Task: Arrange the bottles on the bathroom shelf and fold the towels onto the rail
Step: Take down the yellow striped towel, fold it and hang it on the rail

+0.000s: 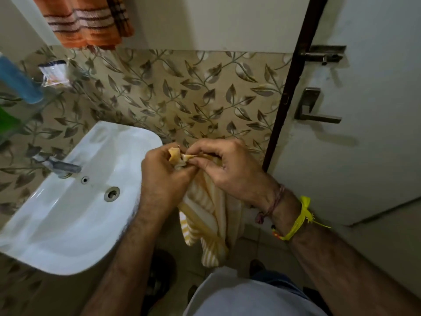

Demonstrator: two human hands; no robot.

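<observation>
A yellow-and-white striped towel (206, 215) hangs down in front of me, just right of the sink. My left hand (163, 176) and my right hand (230, 166) both pinch its bunched top edge, fingers touching. An orange towel with pale and dark stripes (84, 21) hangs high at the upper left; its rail is out of sight. On a glass shelf (34, 106) at the far left stand a blue bottle (19, 80) and a green one (6, 119), both cut off by the frame edge. A small white packet (54, 74) sits near the shelf.
A white wash basin (75, 215) with a metal tap (60, 166) fills the lower left. Leaf-patterned tiles (182, 92) cover the wall ahead. A white door (364, 133) with a lever handle (316, 108) and a bolt (323, 55) stands at the right. My feet are on the tiled floor below.
</observation>
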